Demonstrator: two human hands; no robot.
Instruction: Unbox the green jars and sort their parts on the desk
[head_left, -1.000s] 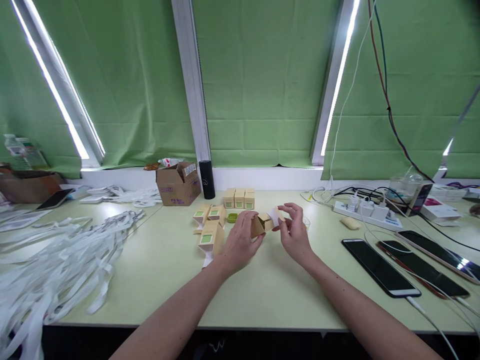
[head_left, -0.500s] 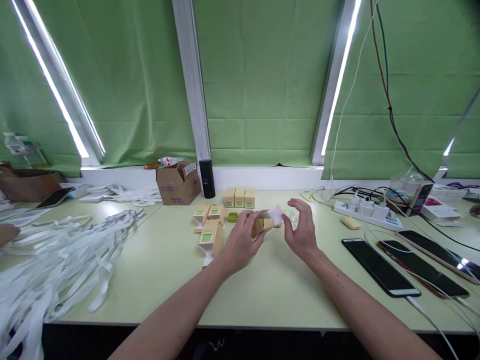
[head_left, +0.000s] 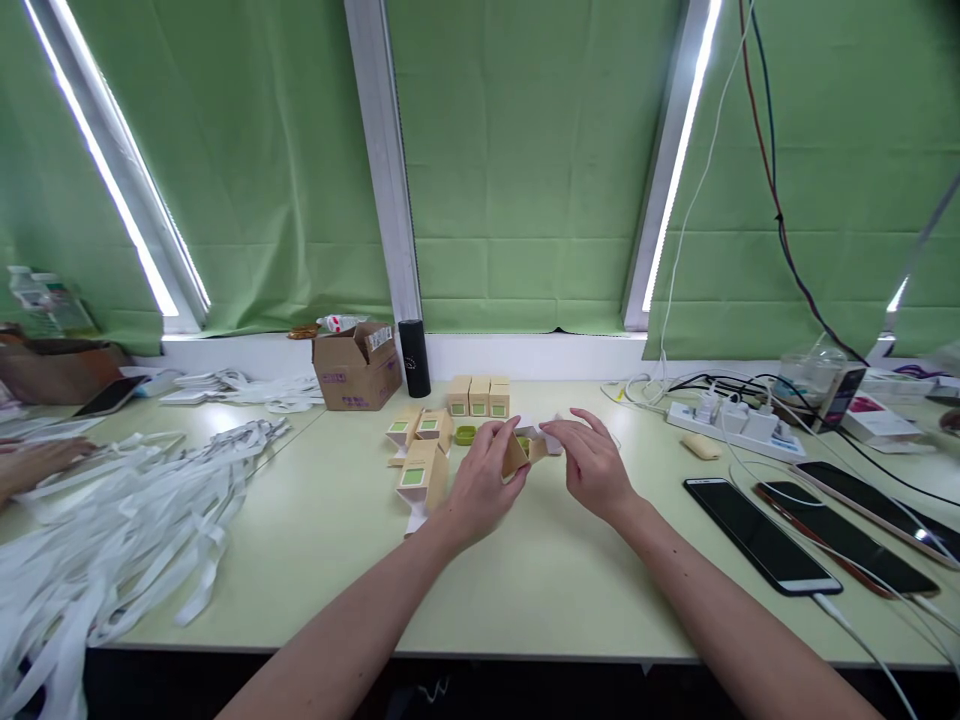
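Note:
My left hand (head_left: 487, 472) is wrapped round a small brown cardboard box (head_left: 515, 456), tilted with its open end toward the right. Something green shows inside that end. Fingers of my right hand (head_left: 596, 462) are bent together at the mouth of the box, over its white flap (head_left: 553, 444); they partly cover it. Left of my hands lie more small brown boxes (head_left: 424, 475) with green squares, the nearest with a white flap hanging out. A small olive-green case (head_left: 465, 435) rests just behind my left hand.
Three small boxes (head_left: 478, 396) stand in a row at the back, near a black cylinder (head_left: 414, 358) and a larger carton (head_left: 357, 366). White straps (head_left: 150, 530) cover the left, where another person's hand (head_left: 45, 465) reaches in. Phones (head_left: 761, 535) and a power strip (head_left: 735, 430) lie right.
My right hand has moved left and its fingers have closed in over the white flap. My left hand keeps its hold on the box. The other person's hand reaches further over the straps.

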